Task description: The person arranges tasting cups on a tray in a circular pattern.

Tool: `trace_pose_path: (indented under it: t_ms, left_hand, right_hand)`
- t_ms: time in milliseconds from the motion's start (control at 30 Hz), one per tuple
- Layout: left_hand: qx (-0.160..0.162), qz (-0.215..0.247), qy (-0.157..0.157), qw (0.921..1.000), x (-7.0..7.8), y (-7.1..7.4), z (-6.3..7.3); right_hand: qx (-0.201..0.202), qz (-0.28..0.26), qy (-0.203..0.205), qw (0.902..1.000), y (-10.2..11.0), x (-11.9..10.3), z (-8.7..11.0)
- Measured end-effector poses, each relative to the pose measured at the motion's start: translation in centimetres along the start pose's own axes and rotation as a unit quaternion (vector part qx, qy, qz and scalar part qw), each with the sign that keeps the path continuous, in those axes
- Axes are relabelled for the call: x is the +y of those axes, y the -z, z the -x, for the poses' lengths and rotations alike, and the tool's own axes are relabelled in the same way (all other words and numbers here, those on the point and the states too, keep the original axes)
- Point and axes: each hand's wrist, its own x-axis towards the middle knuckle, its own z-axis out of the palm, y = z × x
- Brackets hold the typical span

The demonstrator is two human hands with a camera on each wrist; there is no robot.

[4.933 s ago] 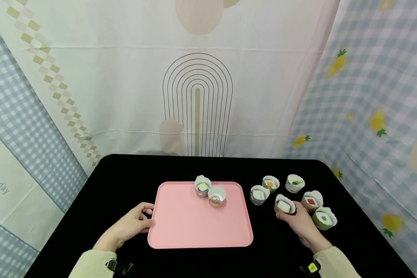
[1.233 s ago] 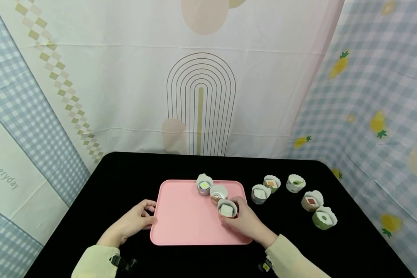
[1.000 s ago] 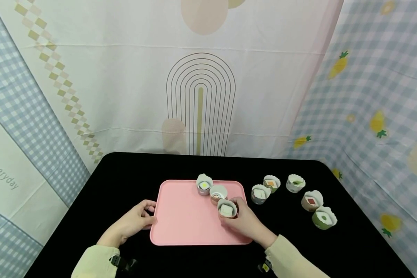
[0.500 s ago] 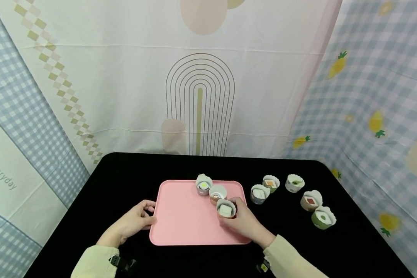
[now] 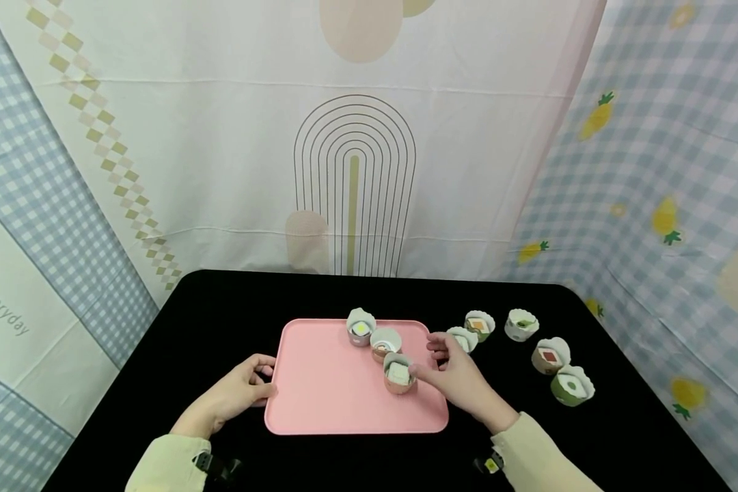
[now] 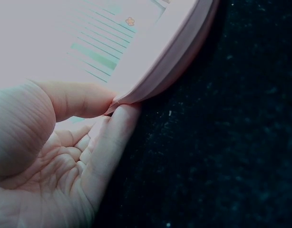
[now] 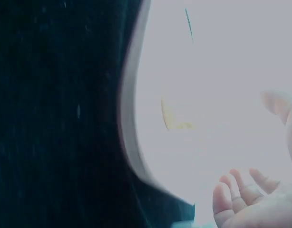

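My left hand (image 5: 240,389) pinches the left rim of a pink tray (image 5: 320,403); the left wrist view shows thumb and finger meeting on that rim (image 6: 150,85). On the tray stand three paper baking cups. One cup (image 5: 398,383) has a brownish outside and a whitish piece inside. Behind it are a white-rimmed cup (image 5: 386,339) and a grey cup (image 5: 361,328) with a yellow-centred piece. My right hand (image 5: 464,379) hangs over the tray's right edge, fingers spread and holding nothing, its thumb close to the front cup. The right wrist view is washed out, the hand (image 7: 253,197) at lower right.
Right of the tray, several filled paper cups stand on the black table (image 5: 234,307). A grey-white cup (image 5: 464,336) is partly hidden by my right hand. Others include a green cup (image 5: 572,386), one with a red-topped piece (image 5: 551,357), and a white one (image 5: 521,324).
My right hand gripped the brownish cup at the table's right and carried it onto the tray. It has now let go and moved right. The left hand stays at the tray rim.
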Motion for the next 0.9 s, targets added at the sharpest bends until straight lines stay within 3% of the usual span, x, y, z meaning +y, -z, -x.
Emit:
trace_pose_path:
  t_ms: [267,500,667,900]
  left_hand:
    - [-0.015,0.005,-0.006,0.9999,0.1,0.1,0.1]
    - [-0.026,0.014,-0.016,0.9994,-0.1,0.4,0.2]
    - [-0.029,0.011,-0.014,0.9994,-0.1,0.3,0.1]
    - [-0.026,0.013,-0.014,0.9995,-0.1,0.2,0.0]
  right_hand:
    - [0.061,-0.015,0.001,0.9981,3.9,1.4,0.1]
    - [0.12,-0.012,-0.023,0.9924,5.6,2.3,0.0]
    - [0.125,-0.023,-0.053,0.9905,5.9,3.3,0.0]
    - [0.094,-0.082,-0.103,0.9868,5.6,4.5,-0.4]
